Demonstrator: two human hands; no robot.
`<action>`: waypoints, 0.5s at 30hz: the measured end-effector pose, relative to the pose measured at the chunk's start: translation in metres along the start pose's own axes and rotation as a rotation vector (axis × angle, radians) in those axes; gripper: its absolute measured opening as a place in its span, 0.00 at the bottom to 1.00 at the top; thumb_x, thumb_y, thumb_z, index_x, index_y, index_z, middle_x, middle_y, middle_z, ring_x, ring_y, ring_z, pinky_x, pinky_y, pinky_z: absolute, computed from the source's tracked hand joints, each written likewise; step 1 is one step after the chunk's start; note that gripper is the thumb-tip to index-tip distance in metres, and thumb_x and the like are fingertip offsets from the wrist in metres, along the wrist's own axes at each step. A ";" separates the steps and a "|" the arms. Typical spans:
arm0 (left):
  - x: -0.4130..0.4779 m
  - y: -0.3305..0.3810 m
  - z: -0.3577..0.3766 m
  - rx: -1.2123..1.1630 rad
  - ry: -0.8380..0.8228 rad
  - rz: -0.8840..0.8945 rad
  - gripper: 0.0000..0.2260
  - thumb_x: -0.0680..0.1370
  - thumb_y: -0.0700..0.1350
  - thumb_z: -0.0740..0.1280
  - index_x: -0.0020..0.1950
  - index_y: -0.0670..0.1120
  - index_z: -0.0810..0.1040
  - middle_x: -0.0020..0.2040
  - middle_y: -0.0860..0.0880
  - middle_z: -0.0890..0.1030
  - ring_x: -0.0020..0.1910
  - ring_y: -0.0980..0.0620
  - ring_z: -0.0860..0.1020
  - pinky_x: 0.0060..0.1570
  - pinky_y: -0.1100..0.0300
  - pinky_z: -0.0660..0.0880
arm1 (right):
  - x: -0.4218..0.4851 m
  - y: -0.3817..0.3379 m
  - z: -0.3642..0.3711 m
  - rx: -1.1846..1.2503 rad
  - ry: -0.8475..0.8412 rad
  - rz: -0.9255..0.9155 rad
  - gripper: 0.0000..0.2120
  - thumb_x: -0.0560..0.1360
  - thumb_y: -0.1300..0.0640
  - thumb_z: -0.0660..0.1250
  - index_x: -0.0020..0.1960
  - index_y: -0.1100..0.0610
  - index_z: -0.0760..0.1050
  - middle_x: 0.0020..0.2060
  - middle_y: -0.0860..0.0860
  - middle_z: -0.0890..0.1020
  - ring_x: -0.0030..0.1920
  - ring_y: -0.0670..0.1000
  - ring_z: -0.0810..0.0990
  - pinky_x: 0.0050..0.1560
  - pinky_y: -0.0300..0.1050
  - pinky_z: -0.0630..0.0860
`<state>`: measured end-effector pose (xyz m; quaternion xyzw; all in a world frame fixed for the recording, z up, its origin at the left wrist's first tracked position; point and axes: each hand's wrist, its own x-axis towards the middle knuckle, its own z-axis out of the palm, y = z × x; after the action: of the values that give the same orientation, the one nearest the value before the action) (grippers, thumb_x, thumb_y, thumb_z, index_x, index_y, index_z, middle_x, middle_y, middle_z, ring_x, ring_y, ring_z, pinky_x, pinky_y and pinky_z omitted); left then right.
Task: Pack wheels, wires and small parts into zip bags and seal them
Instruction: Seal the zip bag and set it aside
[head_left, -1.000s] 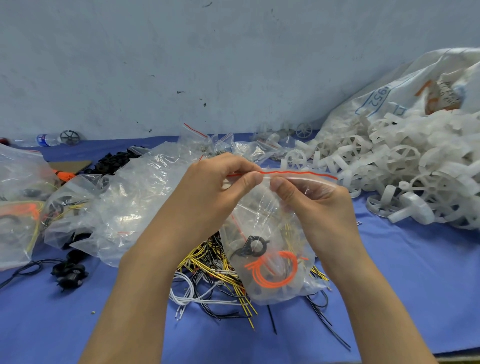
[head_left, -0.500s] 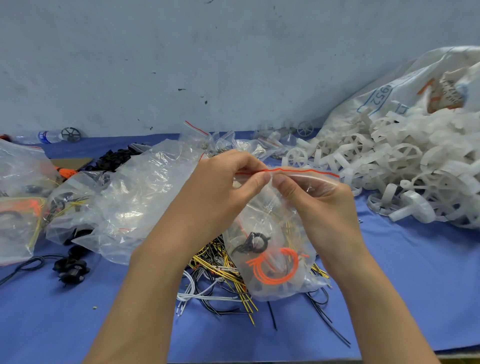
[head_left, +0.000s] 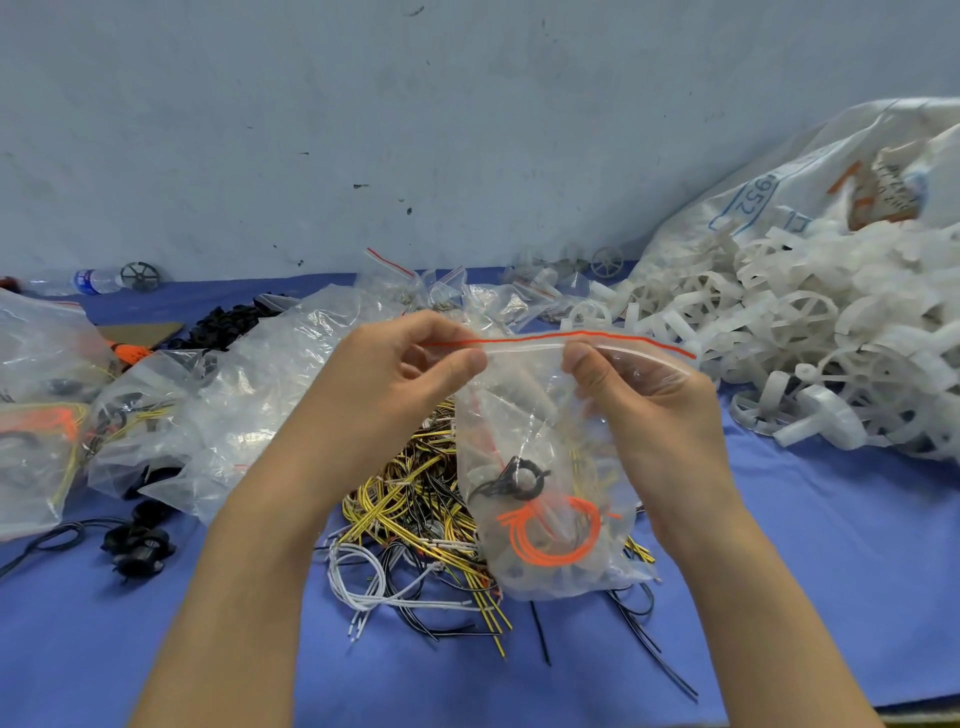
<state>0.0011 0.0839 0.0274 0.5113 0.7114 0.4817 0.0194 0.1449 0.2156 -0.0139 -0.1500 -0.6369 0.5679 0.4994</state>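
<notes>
The bag (head_left: 540, 467) is hanging above the wires (head_left: 415, 499) on the blue surface (head_left: 810, 571), thin, limp and slick, lightly loaded with orange loops and a black part, so I judge the stiffer zip strip (head_left: 524, 344) along its top to be the only sure hold. The left hand (head_left: 395, 384) is pinching that strip between thumb and forefinger. The right hand (head_left: 639, 400) is pinching it just beside, both forearms reaching in from below.

Two bare forearms reaching forward and up from the lower edge; left hand (head_left: 395, 384) raised, thumb and curled fingers (head_left: 457, 364) pinching together; right hand (head_left: 639, 400) level beside it, thumb and fingers pinching, wrists apart
</notes>
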 end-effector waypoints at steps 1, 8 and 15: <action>-0.001 -0.003 -0.004 -0.011 0.004 -0.016 0.02 0.75 0.50 0.72 0.47 0.54 0.82 0.41 0.57 0.83 0.37 0.60 0.80 0.38 0.72 0.73 | 0.000 0.000 -0.001 0.000 0.011 0.004 0.05 0.75 0.58 0.73 0.41 0.51 0.84 0.31 0.40 0.83 0.32 0.37 0.78 0.35 0.29 0.72; -0.007 -0.015 -0.010 -0.098 0.026 -0.064 0.03 0.75 0.50 0.71 0.46 0.54 0.83 0.40 0.51 0.84 0.41 0.49 0.81 0.50 0.49 0.78 | 0.000 -0.001 0.000 0.001 0.027 0.024 0.07 0.74 0.57 0.74 0.39 0.49 0.84 0.31 0.40 0.83 0.32 0.37 0.78 0.34 0.29 0.72; -0.004 -0.020 -0.008 0.041 0.108 -0.035 0.06 0.78 0.47 0.69 0.43 0.58 0.79 0.36 0.63 0.80 0.37 0.63 0.77 0.37 0.75 0.68 | -0.001 -0.001 0.002 -0.013 0.012 0.010 0.04 0.75 0.58 0.73 0.43 0.51 0.84 0.32 0.39 0.84 0.34 0.36 0.79 0.37 0.28 0.72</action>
<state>-0.0154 0.0748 0.0159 0.4725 0.7298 0.4936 -0.0210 0.1439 0.2131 -0.0127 -0.1596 -0.6369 0.5653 0.4994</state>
